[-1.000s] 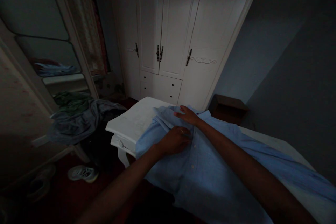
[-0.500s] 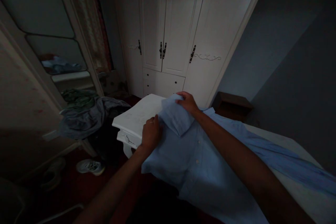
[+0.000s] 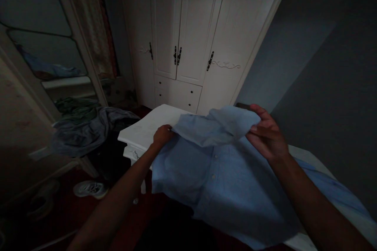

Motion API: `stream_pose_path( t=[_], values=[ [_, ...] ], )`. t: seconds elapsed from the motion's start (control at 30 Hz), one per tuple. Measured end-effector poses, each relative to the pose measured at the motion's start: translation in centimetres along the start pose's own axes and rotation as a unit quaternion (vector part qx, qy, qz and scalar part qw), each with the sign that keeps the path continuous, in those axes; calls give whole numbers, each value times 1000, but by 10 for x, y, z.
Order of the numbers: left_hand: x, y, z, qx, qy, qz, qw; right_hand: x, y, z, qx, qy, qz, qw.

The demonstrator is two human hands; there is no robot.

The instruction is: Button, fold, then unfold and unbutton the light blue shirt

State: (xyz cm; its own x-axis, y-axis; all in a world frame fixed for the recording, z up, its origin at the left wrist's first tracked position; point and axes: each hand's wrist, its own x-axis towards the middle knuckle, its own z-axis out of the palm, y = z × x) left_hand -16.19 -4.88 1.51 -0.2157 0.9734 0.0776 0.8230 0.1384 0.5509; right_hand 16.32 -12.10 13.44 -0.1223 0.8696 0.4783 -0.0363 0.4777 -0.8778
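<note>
Dim light, poor detail. Left hand (image 3: 163, 134): fingertips hidden under the shirt (image 3: 218, 180) edge, looks clenched on it. Right hand (image 3: 267, 138) pinches a raised fold between thumb and fingers. Shirt is a pale blue weave with small buttons, flat between and below both hands, hem cut off by the frame. Bench (image 3: 141, 133): white, smooth, rounded corner, bare top beyond left hand. Shirt overhangs its near edge. Wardrobe (image 3: 191, 47) well beyond.

You're standing over a white table (image 3: 140, 132); a light blue shirt (image 3: 206, 176) is lying directly on it, spreading rightward and hanging over the near edge. A white sneaker (image 3: 89, 189) is lying on the dark floor (image 3: 73, 217).
</note>
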Motion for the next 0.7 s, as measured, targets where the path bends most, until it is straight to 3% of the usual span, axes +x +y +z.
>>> stream_pose_path(
  t=[0.1,0.3,0.47,0.7],
  values=[
    [4,2,-2,-9,-1,-25,1000,-51,6,-26,8,35,39,999],
    [7,13,2,-16,2,-1,1000,-128,31,-59,-155,-88,123,976],
    [10,15,1,-5,-7,69,998,-143,45,-60,-270,-181,96,941],
    [2,4,4,73,42,125,989,-138,32,-52,-333,-110,70,934]
  ],
)
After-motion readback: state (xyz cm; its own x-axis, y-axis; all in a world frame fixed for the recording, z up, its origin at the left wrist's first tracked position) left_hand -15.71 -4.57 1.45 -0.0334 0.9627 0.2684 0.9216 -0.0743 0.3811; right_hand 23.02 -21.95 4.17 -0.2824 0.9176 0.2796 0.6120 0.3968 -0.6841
